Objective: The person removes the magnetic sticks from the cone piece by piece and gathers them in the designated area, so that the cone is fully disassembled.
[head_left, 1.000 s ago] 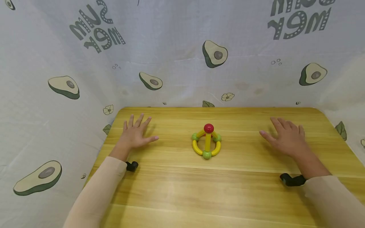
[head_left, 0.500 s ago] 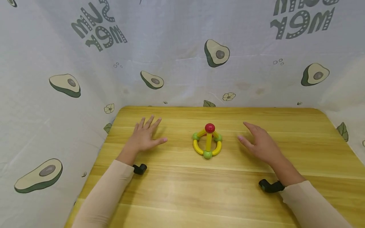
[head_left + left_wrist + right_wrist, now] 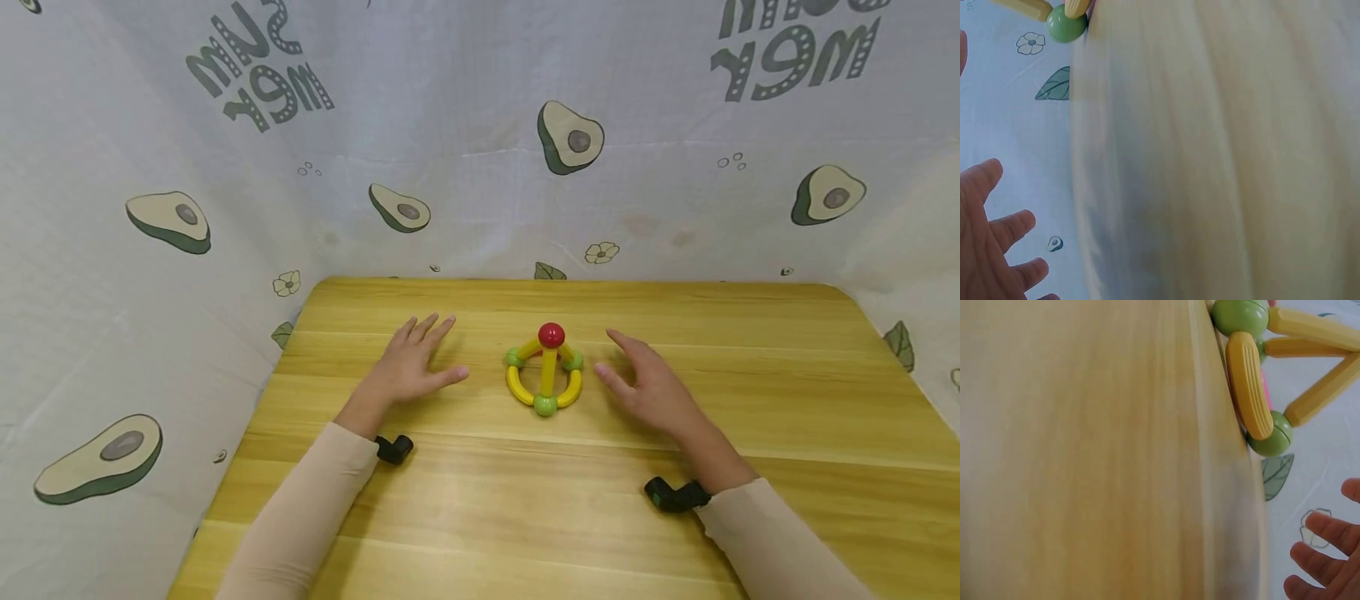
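Observation:
A small toy frame of yellow rods and curved pieces joined by green balls, topped with a red ball (image 3: 551,335), stands on the wooden table (image 3: 480,500). To its left is my left hand (image 3: 408,367), fingers spread and thumb pointing toward it, with a gap between. My right hand (image 3: 648,387) is nearer, on the other side, thumb and forefinger extended toward the toy without touching. In the right wrist view, a curved yellow piece (image 3: 1249,384) joins two green balls, and my right fingers show at the lower right corner. The left wrist view catches one green ball (image 3: 1066,24) at the top.
Behind the table and along its left side hangs a white cloth (image 3: 465,125) printed with avocados, leaves and lettering. A black wrist camera (image 3: 395,450) sits under the left sleeve cuff, another black camera (image 3: 675,496) at the right one.
Both hands have moved inward toward the toy, the right one farther, turning more on edge. The toy has stayed in place.

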`<control>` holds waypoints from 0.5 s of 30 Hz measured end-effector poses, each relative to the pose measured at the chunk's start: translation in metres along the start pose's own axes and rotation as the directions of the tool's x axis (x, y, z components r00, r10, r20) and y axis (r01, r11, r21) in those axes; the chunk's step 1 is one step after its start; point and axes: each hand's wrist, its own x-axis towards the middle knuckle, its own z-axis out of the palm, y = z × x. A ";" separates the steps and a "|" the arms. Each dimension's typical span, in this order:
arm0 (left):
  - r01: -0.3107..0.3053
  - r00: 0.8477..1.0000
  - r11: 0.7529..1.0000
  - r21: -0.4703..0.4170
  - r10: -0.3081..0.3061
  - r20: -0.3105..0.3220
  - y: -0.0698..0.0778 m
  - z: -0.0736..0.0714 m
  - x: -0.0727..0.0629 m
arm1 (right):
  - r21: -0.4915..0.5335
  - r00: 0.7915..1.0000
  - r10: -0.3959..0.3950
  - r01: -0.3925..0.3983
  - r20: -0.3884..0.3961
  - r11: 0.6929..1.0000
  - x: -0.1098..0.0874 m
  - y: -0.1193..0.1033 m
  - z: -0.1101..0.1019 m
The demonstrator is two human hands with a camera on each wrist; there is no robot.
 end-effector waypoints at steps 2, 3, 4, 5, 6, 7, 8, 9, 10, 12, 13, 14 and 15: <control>0.005 1.000 1.000 -0.011 -0.005 0.011 0.004 0.003 0.001 | 0.015 1.000 0.002 -0.002 0.006 1.000 0.000 -0.002 0.003; 0.007 1.000 1.000 -0.021 -0.007 0.017 0.007 0.005 0.001 | 0.022 1.000 0.006 -0.006 0.011 1.000 0.000 -0.004 0.005; 0.005 1.000 0.999 -0.031 -0.004 0.022 0.009 0.006 0.002 | 0.030 1.000 0.011 -0.011 0.016 0.999 0.000 -0.006 0.006; 0.004 1.000 0.999 -0.040 -0.003 0.027 0.011 0.008 0.002 | 0.039 1.000 0.014 -0.014 0.017 0.999 0.000 -0.007 0.007; 0.001 1.000 0.999 -0.054 0.001 0.027 0.013 0.009 0.003 | 0.052 1.000 0.015 -0.016 0.017 0.999 0.001 -0.009 0.009; -0.005 1.000 0.998 -0.068 0.006 0.025 0.015 0.011 0.003 | 0.064 1.000 0.017 -0.018 0.016 0.998 0.002 -0.011 0.010; -0.012 1.000 0.996 -0.088 0.014 0.022 0.017 0.012 0.004 | 0.075 1.000 0.019 -0.020 0.015 0.997 0.003 -0.012 0.012; -0.015 1.000 0.995 -0.097 0.017 0.021 0.019 0.014 0.005 | 0.083 1.000 0.019 -0.020 0.013 0.996 0.004 -0.014 0.014; -0.021 1.000 0.994 -0.109 0.023 0.017 0.021 0.016 0.006 | 0.094 1.000 0.018 -0.019 0.008 0.995 0.006 -0.015 0.016; -0.030 0.999 0.990 -0.135 0.032 0.014 0.025 0.020 0.007 | 0.120 1.000 0.011 -0.011 0.001 0.993 0.008 -0.017 0.021; -0.032 0.999 0.989 -0.143 0.035 0.018 0.027 0.023 0.008 | 0.133 1.000 0.009 -0.009 0.002 0.991 0.009 -0.018 0.023; -0.036 0.999 0.988 -0.151 0.039 0.021 0.029 0.025 0.008 | 0.143 1.000 0.007 -0.007 0.001 0.990 0.010 -0.019 0.026; -0.040 0.999 0.987 -0.156 0.044 0.026 0.031 0.027 0.009 | 0.154 1.000 0.008 -0.008 0.001 0.988 0.010 -0.020 0.028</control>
